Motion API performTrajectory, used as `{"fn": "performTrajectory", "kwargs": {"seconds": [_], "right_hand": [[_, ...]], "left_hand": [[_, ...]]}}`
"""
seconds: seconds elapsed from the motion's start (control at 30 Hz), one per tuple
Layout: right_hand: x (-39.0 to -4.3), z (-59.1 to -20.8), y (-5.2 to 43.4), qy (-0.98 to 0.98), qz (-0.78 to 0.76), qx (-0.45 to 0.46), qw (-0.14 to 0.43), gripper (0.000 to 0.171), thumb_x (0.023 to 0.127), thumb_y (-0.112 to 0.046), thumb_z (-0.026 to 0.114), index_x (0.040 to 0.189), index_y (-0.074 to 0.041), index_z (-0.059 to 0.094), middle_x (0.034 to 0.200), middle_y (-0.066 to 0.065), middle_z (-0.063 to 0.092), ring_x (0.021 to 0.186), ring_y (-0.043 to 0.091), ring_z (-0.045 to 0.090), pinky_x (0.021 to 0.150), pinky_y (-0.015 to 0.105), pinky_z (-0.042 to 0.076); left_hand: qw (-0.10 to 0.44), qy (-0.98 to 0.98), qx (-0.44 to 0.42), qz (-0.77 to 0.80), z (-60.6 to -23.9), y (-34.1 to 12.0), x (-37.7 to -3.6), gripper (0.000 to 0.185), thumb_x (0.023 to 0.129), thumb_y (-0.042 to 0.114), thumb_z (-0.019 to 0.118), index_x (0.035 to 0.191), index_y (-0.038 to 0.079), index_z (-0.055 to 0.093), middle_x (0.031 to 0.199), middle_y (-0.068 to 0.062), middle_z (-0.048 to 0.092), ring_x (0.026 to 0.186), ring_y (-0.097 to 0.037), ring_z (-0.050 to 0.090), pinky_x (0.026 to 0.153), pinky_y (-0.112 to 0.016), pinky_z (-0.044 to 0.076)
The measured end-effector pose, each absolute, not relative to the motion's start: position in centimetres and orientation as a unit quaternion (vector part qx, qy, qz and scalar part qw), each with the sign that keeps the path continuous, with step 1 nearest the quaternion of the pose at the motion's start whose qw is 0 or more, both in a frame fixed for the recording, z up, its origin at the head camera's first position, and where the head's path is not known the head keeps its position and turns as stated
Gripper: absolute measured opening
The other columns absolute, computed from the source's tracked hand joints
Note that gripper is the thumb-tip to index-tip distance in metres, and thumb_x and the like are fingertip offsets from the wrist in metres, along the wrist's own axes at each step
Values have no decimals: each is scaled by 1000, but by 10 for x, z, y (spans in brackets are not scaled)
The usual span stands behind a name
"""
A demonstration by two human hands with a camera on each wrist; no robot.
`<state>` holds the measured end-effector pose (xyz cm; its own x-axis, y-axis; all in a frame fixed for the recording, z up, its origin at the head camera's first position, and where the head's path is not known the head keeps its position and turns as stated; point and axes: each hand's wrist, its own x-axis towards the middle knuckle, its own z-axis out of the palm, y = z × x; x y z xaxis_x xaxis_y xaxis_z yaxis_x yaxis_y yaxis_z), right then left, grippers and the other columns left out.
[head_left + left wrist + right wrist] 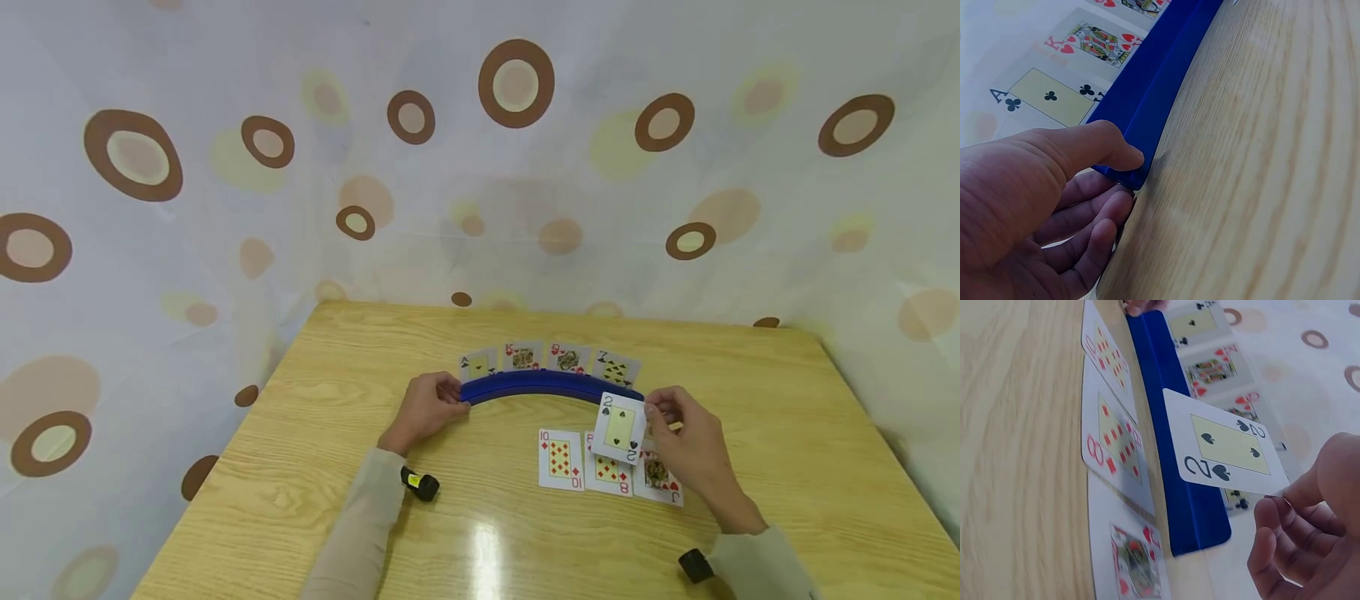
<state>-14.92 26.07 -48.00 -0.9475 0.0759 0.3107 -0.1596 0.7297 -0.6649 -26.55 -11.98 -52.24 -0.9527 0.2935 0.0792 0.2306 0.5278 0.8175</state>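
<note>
My left hand (426, 408) grips the left end of a blue curved card holder (536, 382), thumb on its front face. Standing in the holder, left to right, are an ace of clubs (477, 365), a king of hearts (522, 357), a red queen (567, 359) and a seven of clubs (617, 369). Between thumb and fingers, my right hand (692, 446) pinches a two of spades (1229, 447) by one edge, near the holder's right end. In the head view this card overlaps the eight of diamonds (609, 477) and the holder's front.
Face up in front of the holder lie a ten of diamonds (560, 459), the eight and a jack of hearts (660, 477), side by side. The wooden table (300, 475) meets a patterned cloth backdrop (517, 167) behind and at both sides.
</note>
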Motion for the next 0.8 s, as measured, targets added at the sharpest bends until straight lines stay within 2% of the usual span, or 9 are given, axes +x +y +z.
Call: {"fn": "performTrajectory", "kwargs": {"seconds": [0.17, 0.47, 0.8], "right_hand": [[-144, -476, 284, -923, 356, 25, 146, 13, 102, -16, 55, 109, -7, 61, 94, 6, 62, 83, 13, 55, 65, 19, 46], [-134, -472, 309, -926, 374, 11, 49, 24, 103, -21, 53, 113, 0, 60, 97, 11, 64, 84, 21, 59, 62, 24, 51], [-130, -482, 333, -943, 328, -13, 58, 24, 102, -21, 54, 112, -1, 63, 95, 10, 66, 82, 20, 59, 61, 24, 48]], "left_hand": [[37, 871, 152, 465, -524, -120, -266, 23, 81, 12, 82, 99, 6, 70, 88, -1, 69, 76, -12, 65, 70, -28, 55], [35, 871, 155, 466, -523, -120, -267, 23, 80, 13, 83, 99, 6, 70, 87, -1, 69, 76, -12, 65, 70, -28, 55], [39, 869, 149, 469, -523, -120, -266, 24, 80, 13, 83, 99, 6, 70, 86, -1, 69, 76, -12, 66, 70, -28, 55]]}}
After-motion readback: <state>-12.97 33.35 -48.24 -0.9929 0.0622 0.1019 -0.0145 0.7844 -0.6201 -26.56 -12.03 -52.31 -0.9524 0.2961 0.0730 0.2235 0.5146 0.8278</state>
